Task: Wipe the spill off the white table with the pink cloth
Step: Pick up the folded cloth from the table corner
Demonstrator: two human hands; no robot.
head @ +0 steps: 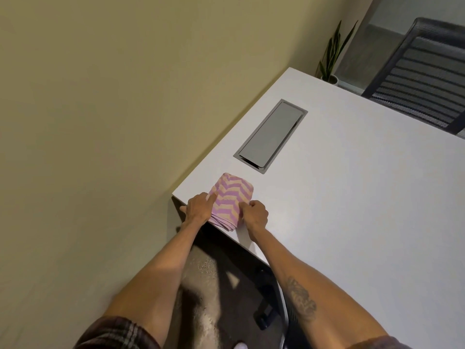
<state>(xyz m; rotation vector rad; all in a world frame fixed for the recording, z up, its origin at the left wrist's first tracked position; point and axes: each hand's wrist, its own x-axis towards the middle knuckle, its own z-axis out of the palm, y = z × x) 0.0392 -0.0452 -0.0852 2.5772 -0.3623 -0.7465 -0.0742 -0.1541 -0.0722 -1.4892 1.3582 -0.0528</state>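
Note:
A folded pink cloth (230,199) with a purple and cream zigzag pattern lies at the near left corner of the white table (339,192), its lower edge reaching the table's front edge. My left hand (198,209) rests on the cloth's left side, index finger stretched over it and thumb at the table edge. My right hand (255,214) pinches the cloth's right edge with curled fingers. No spill shows on the table surface.
A grey metal cable hatch (270,136) is set into the table just beyond the cloth. A dark mesh office chair (425,71) stands at the far right, a potted plant (332,54) behind the far corner. A beige wall (113,96) runs along the left.

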